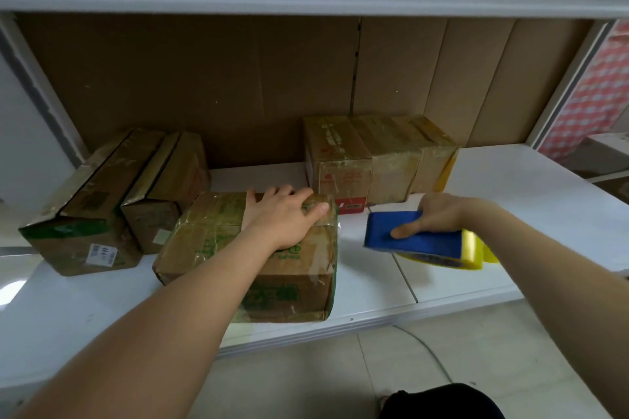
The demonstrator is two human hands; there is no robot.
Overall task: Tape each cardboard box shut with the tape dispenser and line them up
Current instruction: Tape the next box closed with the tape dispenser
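While the left hand (284,214) rests flat, fingers released, on the front box (252,258) on the shelf (374,296), the right hand (439,214) grasps the tape dispenser (422,241) just beside that box. Behind it stand other taped boxes (377,156), loosely grouped; lining up seems unfinished.

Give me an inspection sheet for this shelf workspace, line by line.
Surface: white shelf, cardboard backing behind.
Job's things: green-printed box at front; two boxes left; taped box row at back; blue tape dispenser, yellow roll.
Clutter: nothing seen.
Hands: left hand resting flat on the front box; right hand gripping the dispenser.
Cables: one pale cable on the floor.
Surroundings: tiled floor, red checked cloth at right.
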